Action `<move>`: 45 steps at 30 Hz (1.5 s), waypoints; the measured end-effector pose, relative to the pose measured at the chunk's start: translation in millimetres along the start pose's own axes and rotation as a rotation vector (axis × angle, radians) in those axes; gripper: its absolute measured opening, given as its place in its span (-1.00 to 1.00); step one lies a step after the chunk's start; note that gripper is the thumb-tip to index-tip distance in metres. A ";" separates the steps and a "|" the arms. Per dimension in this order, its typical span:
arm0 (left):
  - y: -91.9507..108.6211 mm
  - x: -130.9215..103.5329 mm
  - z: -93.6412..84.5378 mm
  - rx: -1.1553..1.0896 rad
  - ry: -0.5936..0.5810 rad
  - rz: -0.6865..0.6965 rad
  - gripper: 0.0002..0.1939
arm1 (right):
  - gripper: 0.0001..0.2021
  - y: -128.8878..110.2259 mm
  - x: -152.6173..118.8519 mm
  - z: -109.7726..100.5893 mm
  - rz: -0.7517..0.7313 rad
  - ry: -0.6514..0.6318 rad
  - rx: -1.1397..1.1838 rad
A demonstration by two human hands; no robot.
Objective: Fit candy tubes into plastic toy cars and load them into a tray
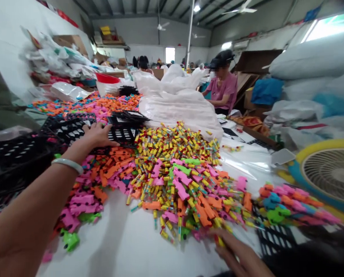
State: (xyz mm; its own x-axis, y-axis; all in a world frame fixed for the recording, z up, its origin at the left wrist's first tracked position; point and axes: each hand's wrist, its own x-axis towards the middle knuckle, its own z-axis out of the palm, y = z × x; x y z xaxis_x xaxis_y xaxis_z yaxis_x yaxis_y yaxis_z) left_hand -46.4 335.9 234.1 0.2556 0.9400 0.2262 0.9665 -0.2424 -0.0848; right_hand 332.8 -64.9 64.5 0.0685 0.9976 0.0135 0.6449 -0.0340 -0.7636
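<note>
My left hand (98, 135), with a pale bangle at the wrist, reaches over black perforated trays (70, 129) at the left, its fingers spread. At the lower right, my right hand (232, 246) is blurred at the edge of the pile, its fingers close around a small yellow piece (219, 241). Between the hands lies a heap of small yellow-and-red tubes (174, 144). Pink, orange and green plastic toy pieces (182, 179) are mixed into its front, and more orange ones (114, 165) lie below my left hand.
A yellow-and-blue fan (333, 173) stands at the right. Large white bags (180, 107) lie behind the heap. A person in a pink shirt (225, 90) sits beyond. Another black tray (276, 236) lies at the lower right.
</note>
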 end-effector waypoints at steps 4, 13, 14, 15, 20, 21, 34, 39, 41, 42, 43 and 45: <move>-2.1 -14.0 4.1 0.014 0.026 0.033 -0.19 | -0.67 -44.2 68.2 8.5 -0.165 -0.082 0.004; 8.4 -33.4 -0.5 0.000 0.087 0.028 -0.30 | -0.71 -67.8 75.3 64.2 -0.404 -0.170 -0.003; 13.2 -41.6 -1.7 -0.008 0.105 0.036 -0.41 | -0.72 -63.9 71.6 65.5 -0.396 -0.150 -0.004; 18.5 -52.0 -1.4 -0.019 0.118 0.042 -0.55 | -0.73 -59.9 68.1 66.3 -0.387 -0.131 -0.002; 38.5 -117.9 34.1 -0.101 0.118 -0.019 -0.77 | -0.76 -44.3 55.2 69.7 -0.411 -0.062 0.026; 39.9 -128.4 46.5 -0.114 0.117 -0.054 -0.78 | -0.76 -43.1 53.9 70.9 -0.427 -0.071 0.021; 43.5 -167.1 74.3 -0.748 0.251 -0.378 -0.78 | -0.76 -45.2 39.9 79.1 -0.367 -0.097 0.130; 102.0 -224.8 74.4 -1.274 0.095 -0.538 -0.54 | -0.75 -67.9 50.2 87.4 -0.208 -0.069 0.352; 138.1 -250.8 74.7 -1.439 0.017 -0.574 -0.50 | -0.72 -78.7 56.6 93.9 -0.211 0.031 0.368; 155.7 -262.8 74.0 -1.512 -0.021 -0.593 -0.49 | -0.67 -82.6 59.2 97.1 -0.237 0.066 0.343; 172.0 -273.7 73.1 -1.597 -0.064 -0.620 -0.48 | -0.60 -85.0 61.0 100.1 -0.274 0.083 0.306; 197.6 -291.7 71.1 -1.792 -0.150 -0.698 -0.49 | -0.52 -85.2 61.4 104.5 -0.360 0.082 0.240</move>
State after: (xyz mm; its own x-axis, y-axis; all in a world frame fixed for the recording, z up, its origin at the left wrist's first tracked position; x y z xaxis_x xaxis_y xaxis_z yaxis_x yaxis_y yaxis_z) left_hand 68.2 30.9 82.4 -0.0380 0.9512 -0.3062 -0.1987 0.2931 0.9352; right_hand 202.6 5.6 62.9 -0.0616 0.9345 0.3505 0.4440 0.3402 -0.8289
